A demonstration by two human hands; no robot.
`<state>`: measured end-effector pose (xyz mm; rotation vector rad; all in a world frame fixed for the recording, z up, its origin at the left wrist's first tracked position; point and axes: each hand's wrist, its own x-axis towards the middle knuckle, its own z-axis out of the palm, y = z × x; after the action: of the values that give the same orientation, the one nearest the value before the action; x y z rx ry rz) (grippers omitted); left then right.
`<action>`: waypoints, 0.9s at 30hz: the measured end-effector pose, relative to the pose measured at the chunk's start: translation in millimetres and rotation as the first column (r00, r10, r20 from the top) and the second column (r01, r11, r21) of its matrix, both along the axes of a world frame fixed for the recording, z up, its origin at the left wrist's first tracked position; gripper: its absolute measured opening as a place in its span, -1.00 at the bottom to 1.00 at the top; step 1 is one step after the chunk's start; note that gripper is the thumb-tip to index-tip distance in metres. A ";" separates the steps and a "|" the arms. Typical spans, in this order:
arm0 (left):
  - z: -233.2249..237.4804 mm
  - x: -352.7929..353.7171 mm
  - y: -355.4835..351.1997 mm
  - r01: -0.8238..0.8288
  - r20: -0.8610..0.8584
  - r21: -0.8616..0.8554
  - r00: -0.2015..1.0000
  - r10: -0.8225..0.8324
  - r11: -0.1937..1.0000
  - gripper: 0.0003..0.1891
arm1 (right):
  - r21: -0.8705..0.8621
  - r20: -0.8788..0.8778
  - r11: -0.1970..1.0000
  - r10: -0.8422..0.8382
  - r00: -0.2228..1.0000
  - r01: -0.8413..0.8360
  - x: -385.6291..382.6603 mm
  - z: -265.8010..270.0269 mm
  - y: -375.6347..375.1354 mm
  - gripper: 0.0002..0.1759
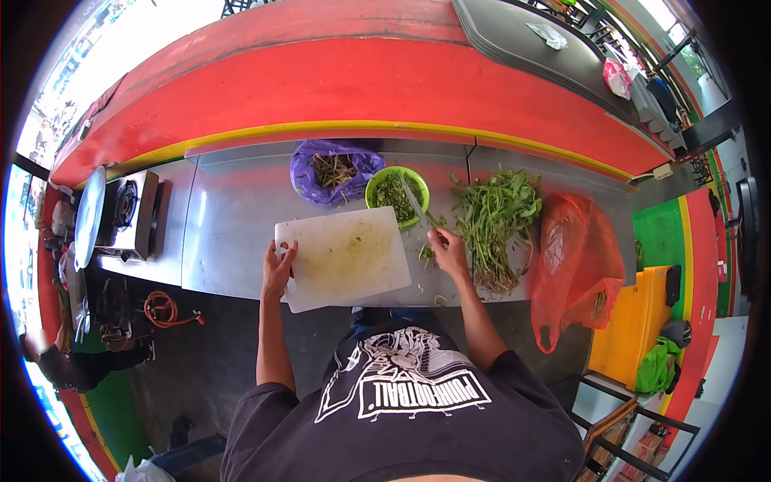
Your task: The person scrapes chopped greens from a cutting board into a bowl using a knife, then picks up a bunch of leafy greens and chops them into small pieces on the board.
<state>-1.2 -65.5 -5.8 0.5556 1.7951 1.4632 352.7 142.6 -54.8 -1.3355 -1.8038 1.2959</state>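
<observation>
My left hand (279, 270) is closed on the left edge of a white cutting board (345, 257), which is stained with green and lifted at an angle over the metal table. My right hand (450, 253) grips a knife (414, 198), its blade pointing away from me across the right rim of a green bowl (425, 186). Chopped leaves (390, 195) fill that bowl. To the right of the knife lies a heap of leafy green stems (498, 221), roots toward me. Behind the board sits a purple plastic bag (305, 173) with cut stems (333, 170) in it.
An orange plastic bag (574, 257) hangs over the table's right end. A gas stove (128, 210) and a large round pan (88, 217) stand at the left. A red ledge (321, 84) runs along the back of the metal table (233, 225). Another person (80, 361) is at far left.
</observation>
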 end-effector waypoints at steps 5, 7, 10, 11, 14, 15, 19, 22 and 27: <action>-41.2 3.3 -8.8 0.136 0.046 -0.002 0.990 -0.135 0.991 -0.68 | -0.373 -0.263 0.926 -0.160 0.951 0.052 -9.3 -12.8 -43.6 -0.67; -55.5 4.8 -11.6 0.163 0.087 -0.003 0.983 -0.163 0.987 -0.69 | -0.439 -0.317 0.897 -0.212 0.924 0.055 -11.2 -17.7 -55.1 -0.66; -77.1 9.9 -13.4 0.187 0.139 0.009 0.972 -0.187 0.982 -0.69 | -0.554 -0.389 0.832 -0.298 0.872 0.037 -13.5 -22.4 -63.8 -0.65; -85.5 10.2 -14.2 0.187 0.130 -0.011 0.974 -0.184 0.982 -0.69 | -0.583 -0.403 0.812 -0.321 0.857 0.030 -14.7 -22.4 -66.1 -0.66; -92.9 12.7 -13.6 0.199 0.120 -0.047 0.974 -0.192 0.979 -0.68 | -0.613 -0.425 0.789 -0.352 0.834 0.020 -16.0 -30.8 -71.8 -0.67; -93.5 12.1 -10.3 0.203 0.121 -0.069 0.974 -0.193 0.977 -0.68 | -0.619 -0.417 0.784 -0.365 0.833 0.033 -17.8 -31.5 -75.4 -0.67; -108.5 10.6 -1.1 0.180 0.080 -0.048 0.981 -0.176 0.983 -0.67 | -0.632 -0.411 0.773 -0.395 0.822 0.055 -17.7 -37.2 -88.8 -0.71; -132.2 6.9 7.6 0.108 -0.210 -0.212 0.966 -0.153 0.971 -0.65 | -0.627 -0.420 0.777 -0.395 0.817 0.053 -20.5 -39.8 -101.7 -0.73; -116.8 29.7 19.4 -0.125 -0.764 -0.248 0.635 -0.115 0.961 -0.52 | -0.651 -0.436 0.756 -0.444 0.783 0.066 -26.9 -30.9 -113.9 -0.70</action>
<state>28.6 -46.1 -122.6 1.1594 2.6144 0.9675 325.8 28.7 -85.6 -1.2440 -0.7516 1.9396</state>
